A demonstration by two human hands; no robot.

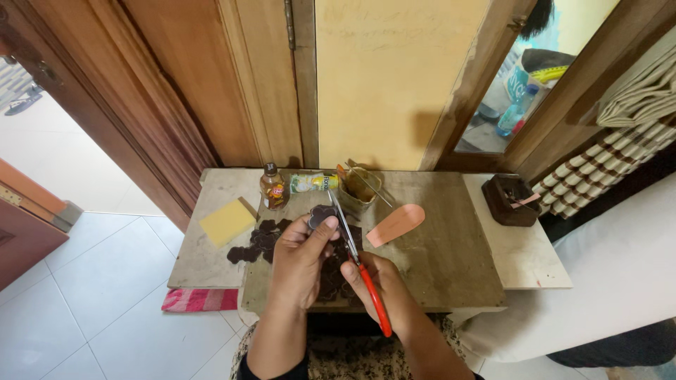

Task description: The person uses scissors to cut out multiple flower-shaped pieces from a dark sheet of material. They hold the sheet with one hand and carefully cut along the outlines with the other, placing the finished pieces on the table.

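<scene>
White tiled floor (105,295), wooden door (190,77), yellow wall (387,77), low table (451,253)

— Any packages on the board?
— A small brown bottle (273,187) with a yellow-red label, upright at the back; beside it a tube (313,183) lying flat, white, green and yellow.
— Elsewhere?
— A blue-labelled plastic bottle (512,111) through the opening — possibly a reflection.

Low wooden table (436,267) — yellow sponge (227,222), dark cutouts (262,239).
</scene>
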